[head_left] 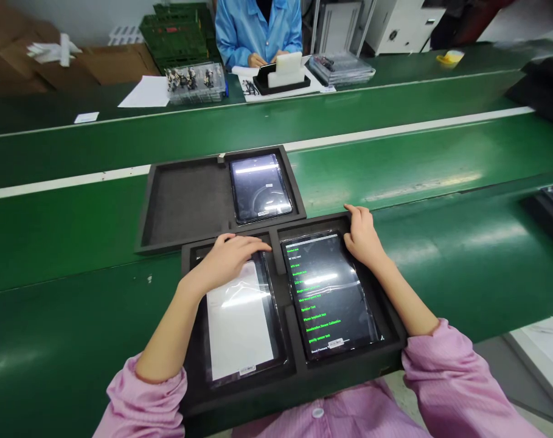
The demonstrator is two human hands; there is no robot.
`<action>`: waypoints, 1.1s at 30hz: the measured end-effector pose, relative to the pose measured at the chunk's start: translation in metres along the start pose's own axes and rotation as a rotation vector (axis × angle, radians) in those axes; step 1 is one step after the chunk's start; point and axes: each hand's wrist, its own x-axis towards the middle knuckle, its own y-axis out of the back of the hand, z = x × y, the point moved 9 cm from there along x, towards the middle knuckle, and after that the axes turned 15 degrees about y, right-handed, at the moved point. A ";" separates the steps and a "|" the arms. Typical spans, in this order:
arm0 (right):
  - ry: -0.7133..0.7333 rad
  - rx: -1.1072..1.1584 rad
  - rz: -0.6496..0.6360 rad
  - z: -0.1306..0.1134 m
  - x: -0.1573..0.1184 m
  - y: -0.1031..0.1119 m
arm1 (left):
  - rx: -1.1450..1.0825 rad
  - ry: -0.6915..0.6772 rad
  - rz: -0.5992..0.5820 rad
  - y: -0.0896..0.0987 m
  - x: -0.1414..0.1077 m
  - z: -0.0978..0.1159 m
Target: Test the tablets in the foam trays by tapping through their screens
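A black foam tray lies in front of me and holds two tablets side by side. My left hand is spread over the top of the left tablet, whose screen shows a white page; its fingers are stretched out. The right tablet shows a dark screen with a list of green test lines. At the tray's far right corner is my right hand, its thumb inside and a finger over the rim, gripping it. Both tablets carry clear film and a small label.
Behind stands a second foam tray with one dark tablet in its right compartment. Green conveyor belts run across. Beyond them, a person in a blue coat works near a clear box of parts and plastic trays.
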 end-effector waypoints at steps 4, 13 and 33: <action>0.001 -0.002 -0.010 0.000 -0.001 0.000 | -0.024 -0.076 -0.091 -0.011 -0.009 0.013; -0.002 0.019 0.001 0.002 0.000 0.000 | 0.049 -0.093 -0.095 -0.020 -0.003 0.016; -0.026 0.017 -0.014 0.003 -0.001 0.001 | 0.014 -0.132 -0.018 -0.012 -0.005 0.017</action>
